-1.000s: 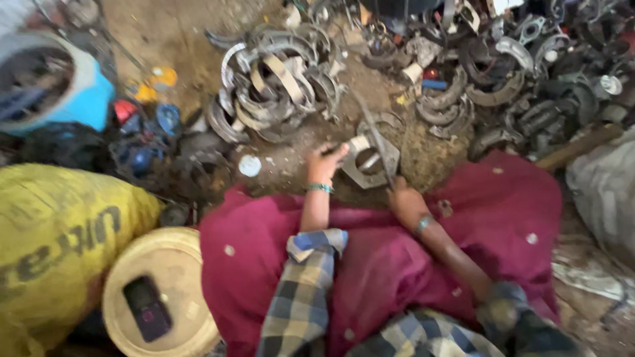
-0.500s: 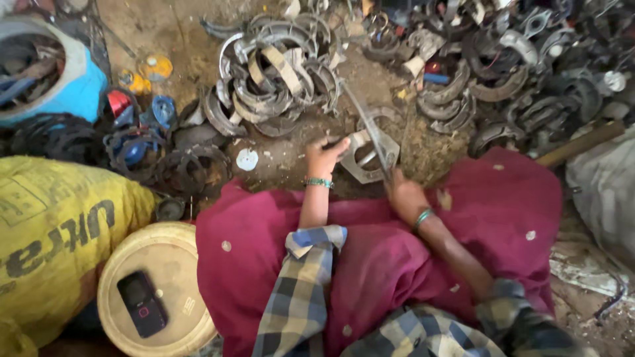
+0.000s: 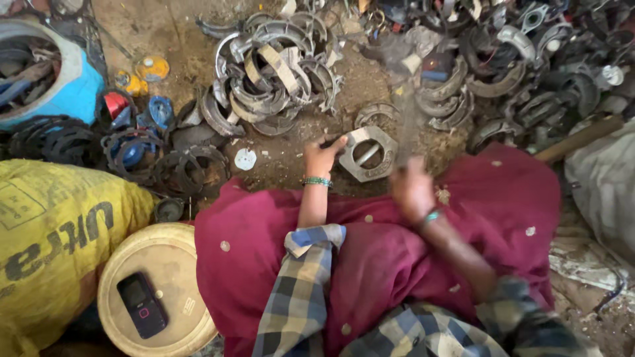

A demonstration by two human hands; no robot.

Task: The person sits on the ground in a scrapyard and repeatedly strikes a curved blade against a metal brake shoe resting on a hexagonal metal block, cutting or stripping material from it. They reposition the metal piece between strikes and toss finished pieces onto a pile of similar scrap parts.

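The person sits on dirt ground [image 3: 291,155] with a maroon cloth [image 3: 383,258] over the lap. The left hand [image 3: 322,155] rests at the left edge of a hexagonal metal ring [image 3: 368,153], fingers curled against its rim so that it is steadied flat on the ground just beyond the cloth. A green beaded bangle [image 3: 317,181] circles that wrist. The right hand [image 3: 411,190] is raised just right of the ring and closed around the handle of a long tool [image 3: 405,112]; both hand and tool are blurred, so the tool's head cannot be made out. Behind the ring lies a pile of curved metal brake shoes [image 3: 274,76], and a larger heap of dark ones [image 3: 516,73] fills the far right of the ground. At the near left, a dark mobile phone [image 3: 141,305] lies on a round cream lid [image 3: 155,291], touching a yellow sack [image 3: 56,231]. A blue tub [image 3: 49,79] of scrap sits at the far left.
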